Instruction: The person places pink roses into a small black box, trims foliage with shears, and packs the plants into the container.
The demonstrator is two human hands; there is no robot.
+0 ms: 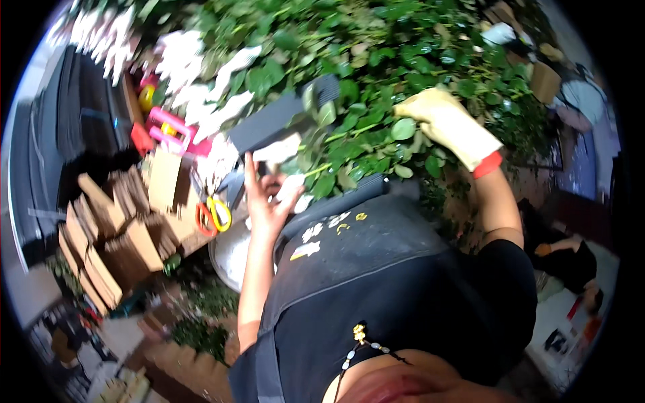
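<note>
My left hand [265,205] is bare, its index finger stretched up and its thumb apart. It is beside a dark grey ridged sheet [269,124] and a whitish wrapped piece, and nothing plainly sits in its grip. A leafy rose stem [342,134] slants from near my left thumb up to my right hand [447,121]. That hand wears a pale yellow glove with a red cuff; its fingers are pressed together at the stem, and leaves partly hide them. A thick heap of green leafy stems [390,47] covers the work surface beyond both hands.
White-sleeved bundles [178,60] lie at upper left, near a pink tool [171,127]. Scissors with orange and yellow handles [215,213] rest by folded cardboard pieces [121,235]. Black sheets [74,114] are stacked far left. Another person [564,252] is at right.
</note>
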